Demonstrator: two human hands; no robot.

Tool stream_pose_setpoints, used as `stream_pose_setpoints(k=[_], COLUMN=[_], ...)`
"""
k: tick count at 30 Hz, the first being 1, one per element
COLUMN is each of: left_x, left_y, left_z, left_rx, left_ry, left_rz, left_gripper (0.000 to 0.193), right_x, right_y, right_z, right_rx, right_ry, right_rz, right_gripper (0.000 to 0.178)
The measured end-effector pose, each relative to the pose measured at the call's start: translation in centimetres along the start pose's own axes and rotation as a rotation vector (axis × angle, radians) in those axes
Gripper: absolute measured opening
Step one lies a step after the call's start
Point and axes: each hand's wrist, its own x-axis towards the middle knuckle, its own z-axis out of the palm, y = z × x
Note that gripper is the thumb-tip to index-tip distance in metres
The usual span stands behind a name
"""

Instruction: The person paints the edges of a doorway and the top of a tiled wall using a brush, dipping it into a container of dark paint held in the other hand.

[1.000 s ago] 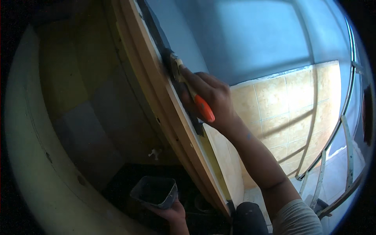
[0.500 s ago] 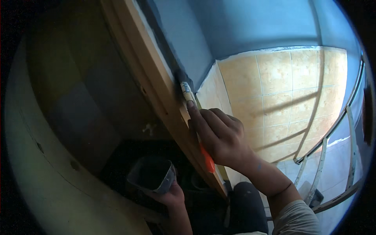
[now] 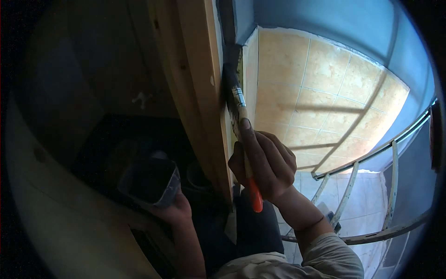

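One paintbrush (image 3: 242, 110) meets the right hand's (image 3: 268, 162) grip; the left hand (image 3: 176, 208), one tub (image 3: 169, 189).

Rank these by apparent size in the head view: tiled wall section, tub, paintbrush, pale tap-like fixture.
1. Tiled wall section
2. Tub and paintbrush, unranked: paintbrush longer, tub wider
3. Pale tap-like fixture

The tub (image 3: 170, 191) is left of the frame (image 3: 202, 79), the paintbrush (image 3: 241, 109) right, the railing (image 3: 392, 186) farther right.
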Motion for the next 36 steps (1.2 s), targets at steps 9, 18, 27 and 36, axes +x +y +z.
stream_pose_setpoints(k=[9,18,27,36], left_x=[0.3,0.2,-0.1,0.1], left_y=[-0.1,-0.2,0.3,0.4], left_z=[-2.5,-2.7,-2.2,-2.1], left_rx=[-0.265,-0.317,-0.248,-0.257], left_ry=[-0.054,-0.082,-0.061,-0.01], left_rz=[-0.132,-0.15,-0.125,-0.158], left_gripper=[0.073,0.064,0.07,0.076], right_x=[3.4,1.3,3.2,4.4], right_y=[-0.8,1.4,1.0,0.1], right_z=[-4.7,-0.7,-0.8,-2.6], right_rx=[0.02,-0.036,-0.015,0.04], right_ry=[-0.026,0.122,0.12,-0.028], right_rz=[0.121,-0.055,-0.075,0.046], right_gripper=[0.039,0.038,0.036,0.039])
